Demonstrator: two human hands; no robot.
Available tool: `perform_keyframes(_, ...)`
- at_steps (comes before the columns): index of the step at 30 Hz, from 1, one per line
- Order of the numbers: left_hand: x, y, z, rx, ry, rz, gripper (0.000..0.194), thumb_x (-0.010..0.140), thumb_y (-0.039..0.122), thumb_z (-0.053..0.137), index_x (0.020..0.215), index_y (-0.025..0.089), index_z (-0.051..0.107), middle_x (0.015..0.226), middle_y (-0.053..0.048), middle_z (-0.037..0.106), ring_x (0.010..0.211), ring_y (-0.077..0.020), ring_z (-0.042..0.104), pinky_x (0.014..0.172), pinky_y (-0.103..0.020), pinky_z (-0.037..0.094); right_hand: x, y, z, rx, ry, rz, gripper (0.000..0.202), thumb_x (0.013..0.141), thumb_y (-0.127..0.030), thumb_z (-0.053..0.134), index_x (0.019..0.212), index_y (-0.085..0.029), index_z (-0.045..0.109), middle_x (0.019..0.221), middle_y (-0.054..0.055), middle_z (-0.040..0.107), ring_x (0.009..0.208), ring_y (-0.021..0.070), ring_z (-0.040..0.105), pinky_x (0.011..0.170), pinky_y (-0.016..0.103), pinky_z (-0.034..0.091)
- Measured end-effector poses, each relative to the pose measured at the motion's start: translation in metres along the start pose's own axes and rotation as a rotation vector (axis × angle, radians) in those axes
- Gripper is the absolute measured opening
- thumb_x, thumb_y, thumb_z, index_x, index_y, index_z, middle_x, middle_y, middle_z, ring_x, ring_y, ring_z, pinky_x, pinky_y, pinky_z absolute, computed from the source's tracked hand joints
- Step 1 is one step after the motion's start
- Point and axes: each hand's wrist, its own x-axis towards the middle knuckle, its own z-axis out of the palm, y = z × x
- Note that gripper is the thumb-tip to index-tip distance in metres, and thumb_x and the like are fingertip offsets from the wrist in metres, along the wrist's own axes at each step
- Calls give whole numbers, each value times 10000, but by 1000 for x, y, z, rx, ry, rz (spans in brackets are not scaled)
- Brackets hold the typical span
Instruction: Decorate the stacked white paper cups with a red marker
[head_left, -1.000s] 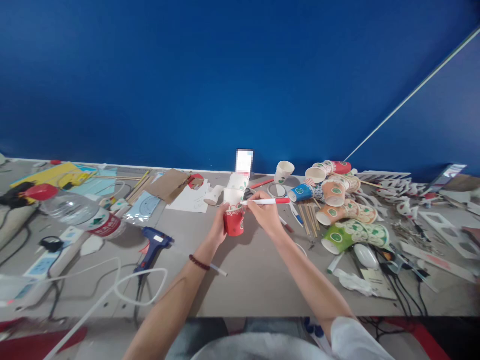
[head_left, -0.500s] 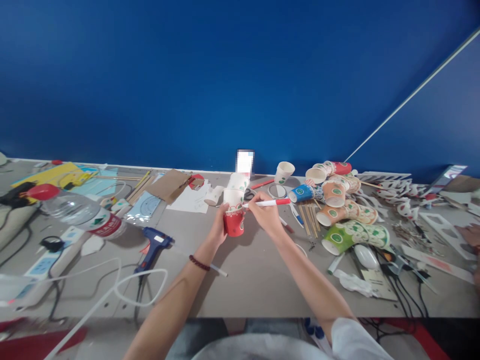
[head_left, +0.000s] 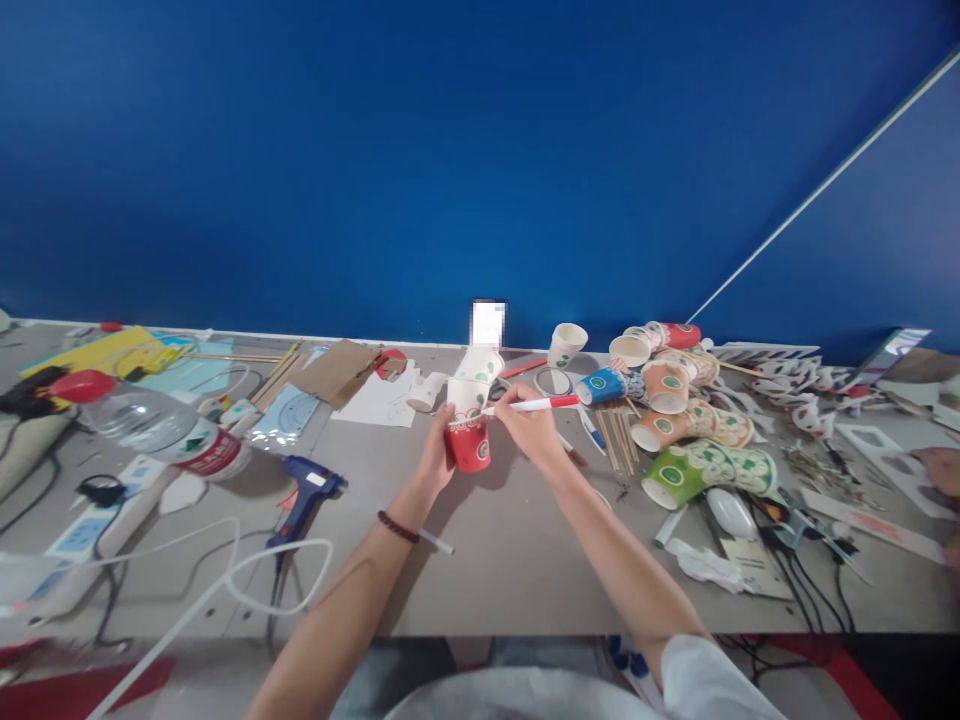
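My left hand (head_left: pixel 439 447) is closed around a stack of paper cups, gripping it from the left side. The lowest part is a red cup (head_left: pixel 469 447) with a round logo; white cups (head_left: pixel 480 372) with green leaf marks rise above it, tilting back. Pinched in my right hand (head_left: pixel 531 422) is a marker (head_left: pixel 544 404) with a white barrel and a red end. Its tip touches, or is very close to, the white cup just above the red one, where red curved lines show. A single white paper cup (head_left: pixel 568 346) stands farther back on the right.
Joined cups in green (head_left: pixel 675 477), orange (head_left: pixel 660 428) and blue (head_left: pixel 604 385) lie to the right, beside wooden sticks (head_left: pixel 619 440). On the left are a blue glue gun (head_left: pixel 309 492), a plastic bottle (head_left: pixel 161 425) and a power strip (head_left: pixel 97 530). A blue wall (head_left: pixel 375 180) rises behind.
The cup stack has turned slightly in my left hand, so more of the red cup's logo faces me. The marker stays near the same spot, with its red end shifted marginally.
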Motion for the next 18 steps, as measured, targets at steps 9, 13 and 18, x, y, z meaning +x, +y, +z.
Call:
perform_keyframes(9, 1, -4, -1, 42, -4, 16, 385, 735, 410, 728, 1006, 140, 675, 865, -75, 737, 755, -208, 694, 730, -313, 535, -1, -3, 1, -35, -9, 38, 85, 669, -217, 590, 617, -227, 523, 569, -52, 577, 562, 144, 550, 551, 263, 384)
perform_keyframes(13, 1, -5, -3, 53, -2, -19, 398, 737, 435, 719, 1004, 147, 653, 846, -66, 730, 712, -201, 690, 702, -325, 539, -2, -5, 2, -35, -6, 33, 66, 665, -219, 589, 633, -224, 532, 577, -51, 587, 557, 141, 555, 551, 262, 395)
perform_keyframes(18, 1, -4, -2, 56, 2, -30, 406, 726, 441, 722, 993, 148, 635, 836, -69, 726, 710, -206, 692, 712, -332, 538, -3, -5, 2, -33, 0, 45, 62, 670, -231, 591, 643, -227, 535, 566, -50, 589, 544, 144, 557, 543, 264, 403)
